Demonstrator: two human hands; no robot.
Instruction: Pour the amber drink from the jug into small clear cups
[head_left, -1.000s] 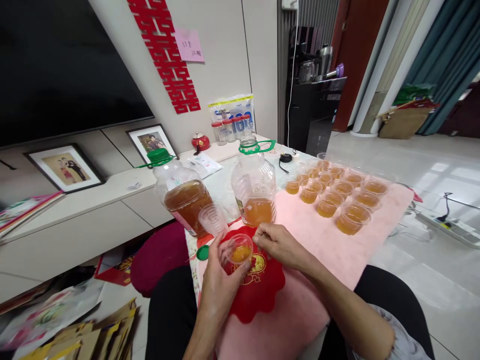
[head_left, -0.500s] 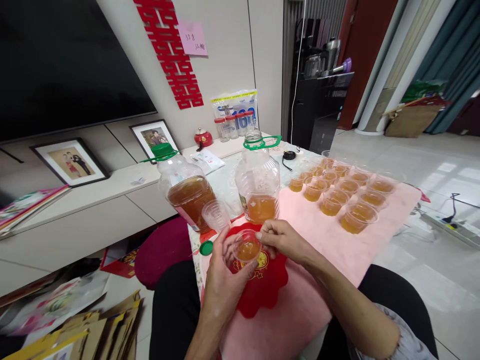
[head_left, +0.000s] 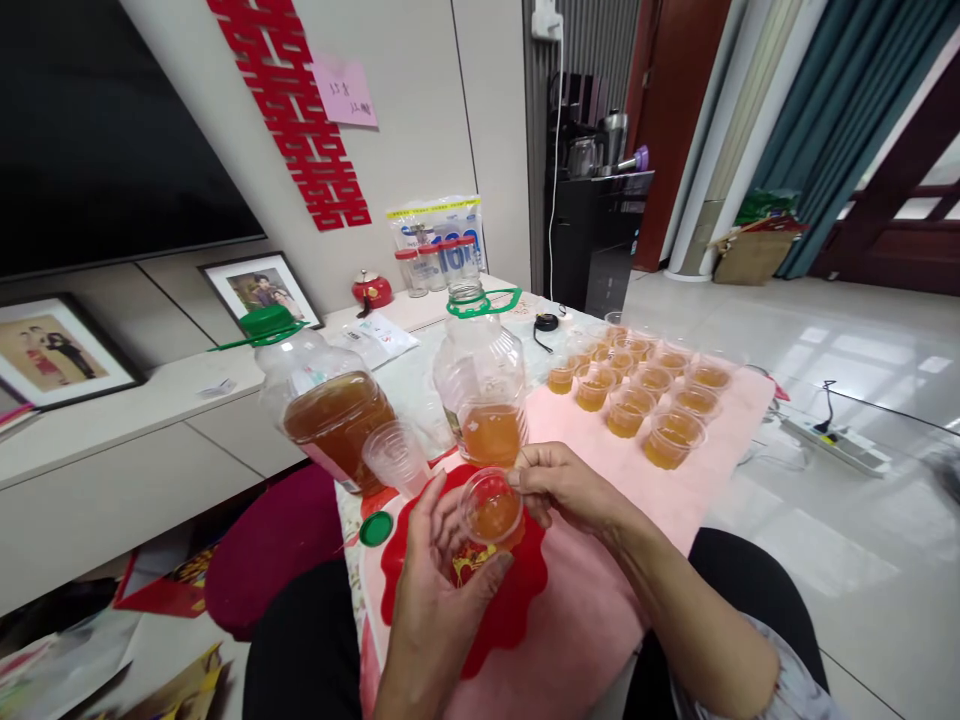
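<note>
In the head view, a clear plastic cup is in the middle of the scene, above a red scalloped mat; it is tilted toward the camera and contains some amber liquid. The right hand, at its 3 o'clock, has thumb and forefinger clamped together on the rim. The left hand, at 7 o'clock, curves around the cup with its fingers apart; whether they press the wall, one cannot tell.

There are two big bottles with amber liquid: one uncapped bottle at 12 o'clock and one green-capped bottle at 10 o'clock. One stack of clear cups is also toward 10 o'clock, and one loose green cap lies at 9 o'clock. At 2 o'clock stand at least ten filled cups on pink cloth; the far ones overlap, so their exact number is unclear. The left fingers are partly hidden behind the held cup, and the right sleeve is cut off below.
</note>
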